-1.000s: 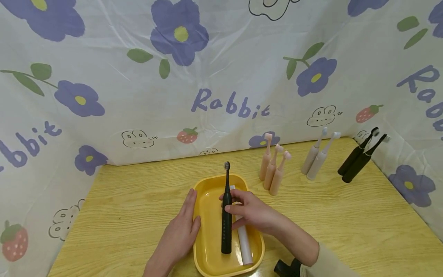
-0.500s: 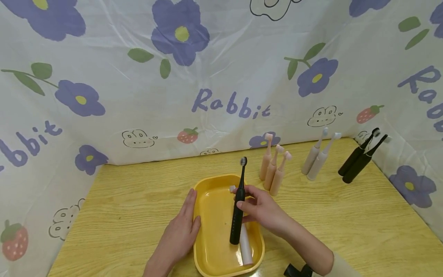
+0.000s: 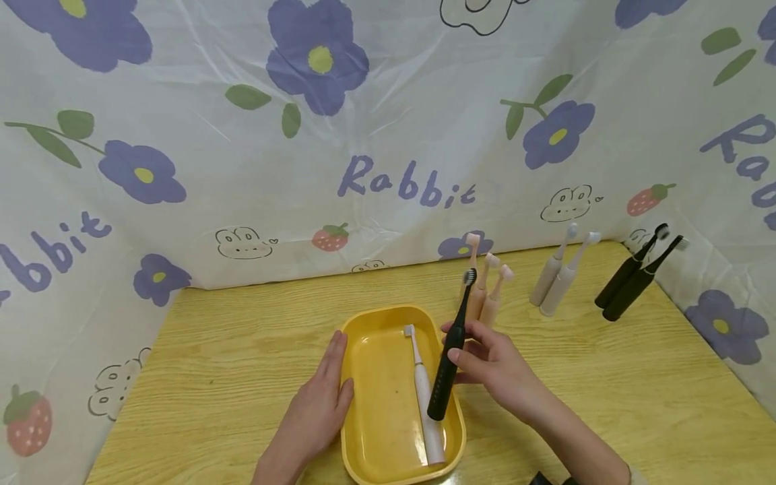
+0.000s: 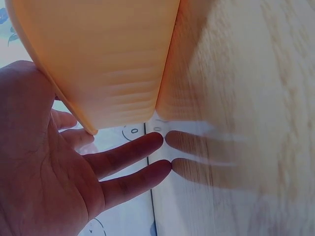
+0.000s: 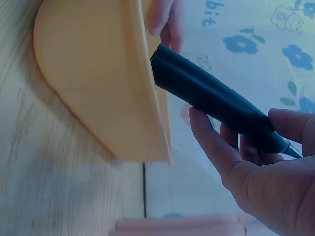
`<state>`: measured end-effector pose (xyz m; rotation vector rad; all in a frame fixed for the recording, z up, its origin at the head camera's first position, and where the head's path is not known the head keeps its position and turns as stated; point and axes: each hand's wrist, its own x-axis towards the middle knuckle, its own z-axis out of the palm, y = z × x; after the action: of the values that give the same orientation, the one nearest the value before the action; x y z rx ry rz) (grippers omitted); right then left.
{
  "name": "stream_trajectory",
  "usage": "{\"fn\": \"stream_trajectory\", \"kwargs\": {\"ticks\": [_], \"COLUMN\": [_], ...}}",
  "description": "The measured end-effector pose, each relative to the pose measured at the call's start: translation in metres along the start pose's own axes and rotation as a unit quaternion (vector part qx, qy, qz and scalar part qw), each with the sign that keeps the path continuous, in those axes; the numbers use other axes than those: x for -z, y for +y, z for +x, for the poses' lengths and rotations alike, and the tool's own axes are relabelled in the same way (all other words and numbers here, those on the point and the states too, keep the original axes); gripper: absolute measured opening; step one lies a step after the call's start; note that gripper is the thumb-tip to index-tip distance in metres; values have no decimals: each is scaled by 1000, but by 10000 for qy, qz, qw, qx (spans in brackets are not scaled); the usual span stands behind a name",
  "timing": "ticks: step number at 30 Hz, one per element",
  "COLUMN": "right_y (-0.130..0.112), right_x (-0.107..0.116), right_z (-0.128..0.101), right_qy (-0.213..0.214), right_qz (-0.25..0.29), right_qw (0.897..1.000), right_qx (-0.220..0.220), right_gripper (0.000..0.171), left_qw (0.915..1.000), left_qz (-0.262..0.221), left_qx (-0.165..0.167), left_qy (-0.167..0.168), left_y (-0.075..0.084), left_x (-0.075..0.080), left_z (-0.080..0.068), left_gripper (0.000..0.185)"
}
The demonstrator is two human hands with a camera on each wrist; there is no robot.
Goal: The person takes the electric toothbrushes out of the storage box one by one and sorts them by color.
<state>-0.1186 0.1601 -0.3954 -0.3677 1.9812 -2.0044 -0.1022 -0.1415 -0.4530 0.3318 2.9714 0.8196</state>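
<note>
A black electric toothbrush [image 3: 447,367] is held by my right hand [image 3: 497,364], thumb on one side and fingers on the other. It tilts with its bristle head up, above the right rim of a yellow tray [image 3: 376,404]. In the right wrist view the toothbrush handle [image 5: 211,93] crosses over the tray's edge. My left hand [image 3: 318,404] rests along the tray's left side with its fingers straight. The left wrist view shows the fingers [image 4: 133,152] beside the tray wall [image 4: 108,59]. A white electric toothbrush [image 3: 424,397] lies inside the tray along its right side.
Several electric toothbrushes stand upright on the wooden table [image 3: 242,377]: pink ones [image 3: 491,303] just behind my right hand, two light grey ones [image 3: 558,289], and two black ones [image 3: 630,289] at the far right. A printed cloth [image 3: 273,188] hangs behind the table.
My right hand has carried the black toothbrush rightward from over the tray's middle to its right rim, uncovering the white toothbrush. My left hand stays at the tray's left side.
</note>
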Motion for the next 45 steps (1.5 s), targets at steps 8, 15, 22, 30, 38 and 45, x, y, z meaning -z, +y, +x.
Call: {"fn": "stream_trajectory", "kwargs": {"ticks": [8,15,22,30,38,45], "right_y": [2,4,7,25,42,51], "right_x": [21,33,54,86,124,145], "right_z": [-12,-20,-34,-52,-58,-61], "right_qy": [383,640,1132,1782,2307,2745], "right_qz": [87,70,-92,-262,-33,128], "right_qw": [9992,9975,9932,9836,9729,9612], "right_qx": [-39,275,256,21,126,234], "right_gripper": [44,45,47,47,36,31], "left_qw": [10000,10000,10000,10000,9999,9999], "left_qz": [-19,-27,-9,2,5,4], "left_qx": [21,1,-21,7,44,86], "left_qy": [-26,-42,-48,-84,-90,-132], "left_y": [3,4,5,6,5,4], "left_x": [0,-1,-2,-1,-1,0], "left_z": [0,1,2,3,2,1], "left_gripper": [70,70,70,69,68,68]}}
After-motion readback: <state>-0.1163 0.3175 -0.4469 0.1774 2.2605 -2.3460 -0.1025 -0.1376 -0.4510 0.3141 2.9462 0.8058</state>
